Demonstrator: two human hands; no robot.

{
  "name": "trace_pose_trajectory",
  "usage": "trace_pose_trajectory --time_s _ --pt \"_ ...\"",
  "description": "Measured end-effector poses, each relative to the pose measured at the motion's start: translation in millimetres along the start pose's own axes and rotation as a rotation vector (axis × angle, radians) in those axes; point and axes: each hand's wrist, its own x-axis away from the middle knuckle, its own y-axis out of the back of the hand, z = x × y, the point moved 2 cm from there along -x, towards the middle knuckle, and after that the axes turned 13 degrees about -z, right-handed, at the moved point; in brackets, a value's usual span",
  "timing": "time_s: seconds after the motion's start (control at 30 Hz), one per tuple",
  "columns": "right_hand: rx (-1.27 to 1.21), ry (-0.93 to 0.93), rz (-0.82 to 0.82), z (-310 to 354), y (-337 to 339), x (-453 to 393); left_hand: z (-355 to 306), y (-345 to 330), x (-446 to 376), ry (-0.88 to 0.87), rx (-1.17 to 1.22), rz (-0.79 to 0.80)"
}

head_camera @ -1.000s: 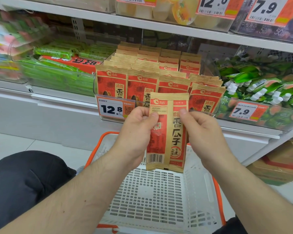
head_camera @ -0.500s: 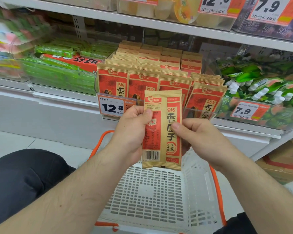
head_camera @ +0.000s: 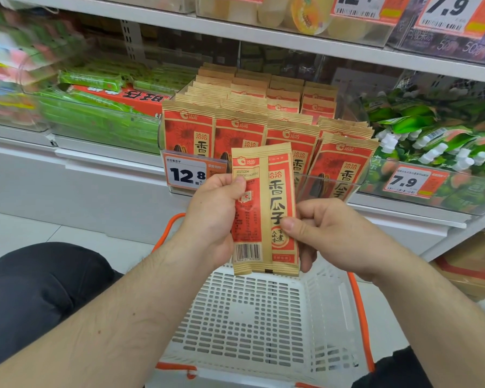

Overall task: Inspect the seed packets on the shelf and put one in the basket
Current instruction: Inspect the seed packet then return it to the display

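- The seed packet (head_camera: 265, 208) is held upright in front of the shelf (head_camera: 403, 212), above the basket (head_camera: 252, 317) and not touching it; its back faces the camera, with a barcode near the bottom left corner.
- The left hand (head_camera: 213, 217) grips the packet's left edge — thumb pressed on the printed face, the other fingers curled behind and hidden.
- The right hand (head_camera: 333, 236) pinches the right edge lower down, thumb tip on the front near the round emblem, fingers folded behind the packet.
- Behind the held packet, more seed packets (head_camera: 291, 121) stand in rows inside a clear bin (head_camera: 328, 189) on the shelf, red and tan, their fronts facing out.
- A price tag (head_camera: 186, 175) reading 12.8 hangs on the bin's front, just left of the held packet; a second tag (head_camera: 415, 182) reading 7.9 sits to the right, on a bin of green pouches (head_camera: 431, 127).
- Green wrapped bars (head_camera: 95, 119) fill the bin to the left.
- The basket — white mesh with an orange handle (head_camera: 360, 317) — sits directly below both hands.
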Motion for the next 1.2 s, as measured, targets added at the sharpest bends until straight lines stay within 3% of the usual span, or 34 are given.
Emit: trace_pose_trajectory --time_s 0.17,0.43,0.57,0.67,0.8,0.9,1.03,1.2 --pt "0.051 0.063 0.076 5 1 6 -4 1 1 0.000 0.017 -0.019" --pt "0.299 0.229 -0.120 13 -9 12 1 0 -1 -0.138 -0.105 -0.068" --pt "0.442 0.314 -0.143 14 -18 14 1 0 1 -0.173 -0.086 -0.085" --pt "0.432 0.323 -0.144 13 -22 13 0 2 1 -0.191 -0.068 -0.104" --pt "0.420 0.345 -0.126 12 -24 13 1 0 5 -0.219 -0.132 0.054" --pt "0.280 0.333 -0.087 10 -23 14 2 -1 4 -0.205 -0.109 0.093" --pt "0.029 0.279 -0.279 8 -10 7 1 -3 7 -0.234 -0.181 0.220" --pt "0.013 0.304 -0.354 12 -7 5 6 -5 10 -0.254 -0.266 0.317"
